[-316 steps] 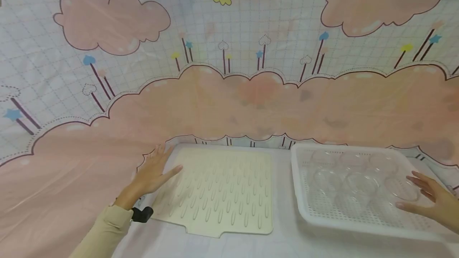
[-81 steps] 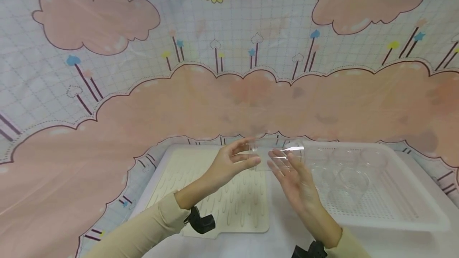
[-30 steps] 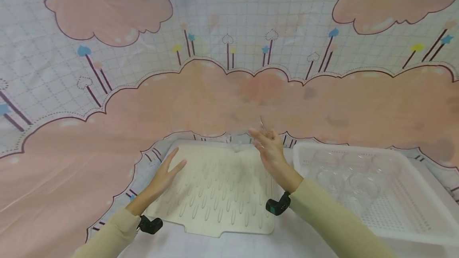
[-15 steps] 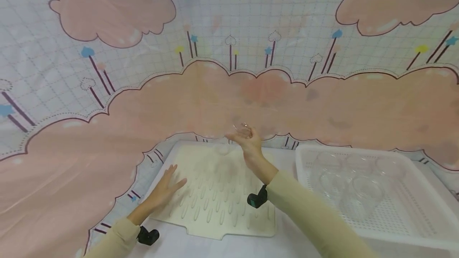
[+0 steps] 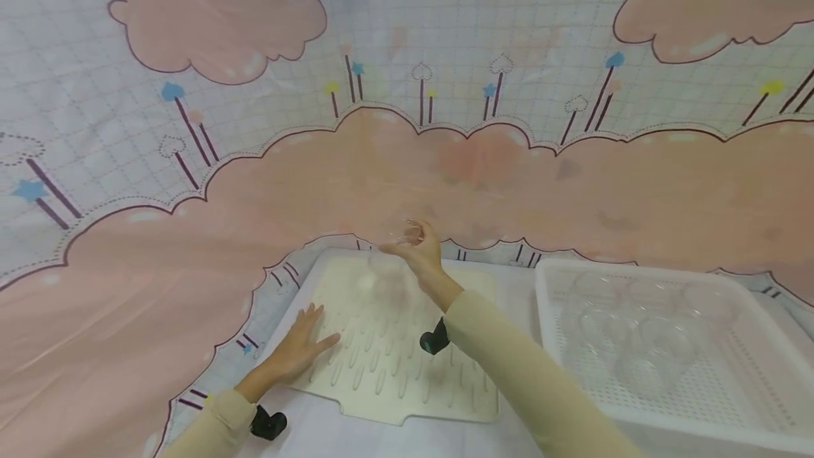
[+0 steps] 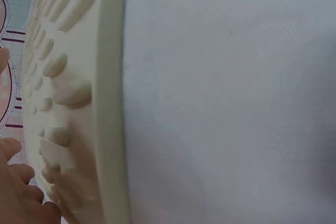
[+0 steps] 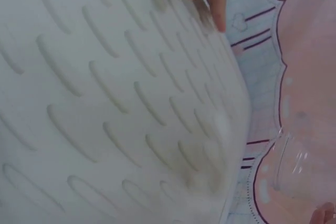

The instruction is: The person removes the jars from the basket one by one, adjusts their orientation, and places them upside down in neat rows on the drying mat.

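Note:
My right hand (image 5: 416, 253) holds a clear cup (image 7: 295, 167) above the far part of a cream drying mat (image 5: 413, 345) with raised oblong ridges. The cup is see-through and its outline is faint in the head view; it appears tilted, clear of the mat. In the right wrist view, the cup shows at the right, with fingertips (image 7: 323, 216) at its lower side. My left hand (image 5: 295, 348) is spread with straight fingers at the mat's left edge; whether it touches cannot be told. That hand's fingers (image 6: 23, 192) show at the lower left of the left wrist view.
On the right stands a white perforated plastic basket (image 5: 744, 401) with several more clear cups (image 5: 668, 338) in it. A white cloth (image 5: 356, 440) covers the table. Behind hangs a patterned curtain (image 5: 483, 189) with clouds and a pink band, close to the mat's far edge.
A cup has come out of the basket. Both hands were at it; then the left let go and moved to the mat's left edge. The right hand has carried it left over the mat.

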Available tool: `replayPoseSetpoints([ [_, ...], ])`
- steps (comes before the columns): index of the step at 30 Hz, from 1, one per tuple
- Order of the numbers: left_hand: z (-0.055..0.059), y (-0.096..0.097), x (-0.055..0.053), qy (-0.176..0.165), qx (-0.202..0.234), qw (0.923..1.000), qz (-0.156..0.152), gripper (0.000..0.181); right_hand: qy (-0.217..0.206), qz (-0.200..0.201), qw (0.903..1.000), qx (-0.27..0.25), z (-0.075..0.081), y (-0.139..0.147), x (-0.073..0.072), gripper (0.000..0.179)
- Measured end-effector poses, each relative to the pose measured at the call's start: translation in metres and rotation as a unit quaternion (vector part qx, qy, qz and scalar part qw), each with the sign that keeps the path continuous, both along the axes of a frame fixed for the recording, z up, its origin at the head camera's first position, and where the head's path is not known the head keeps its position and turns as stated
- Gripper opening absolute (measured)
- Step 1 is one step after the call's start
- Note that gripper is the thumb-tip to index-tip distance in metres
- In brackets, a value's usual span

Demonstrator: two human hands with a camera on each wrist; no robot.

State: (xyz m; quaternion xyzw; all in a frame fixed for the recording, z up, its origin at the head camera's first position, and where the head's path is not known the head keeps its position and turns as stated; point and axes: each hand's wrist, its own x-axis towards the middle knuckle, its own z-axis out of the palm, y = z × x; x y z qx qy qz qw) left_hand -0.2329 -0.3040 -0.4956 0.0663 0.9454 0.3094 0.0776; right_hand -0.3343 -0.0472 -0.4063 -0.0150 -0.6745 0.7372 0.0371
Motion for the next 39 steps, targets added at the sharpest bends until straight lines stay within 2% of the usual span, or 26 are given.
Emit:
replayPoseSetpoints([
  [8,-0.004,0.001,0.005,0.036,-0.039,0.9977,-0.043,0.089,0.005,0.028,0.9990,0.034,-0.005,-0.020,-0.006,0.082],
  [12,-0.004,0.001,0.006,0.038,-0.048,0.9968,-0.052,0.090,0.002,0.017,0.9984,0.055,-0.009,-0.027,-0.007,0.081],
  [26,-0.002,-0.002,0.009,0.037,-0.059,0.9958,-0.059,0.095,0.000,0.030,0.9949,0.096,-0.029,-0.040,-0.012,0.083],
  [34,-0.006,-0.003,0.007,0.032,-0.063,0.9961,-0.053,0.096,0.009,0.033,0.9923,0.119,-0.037,-0.040,-0.014,0.081],
  [39,-0.004,-0.001,0.009,0.033,-0.066,0.9961,-0.049,0.096,0.013,0.040,0.9904,0.132,-0.039,-0.044,-0.015,0.081],
])
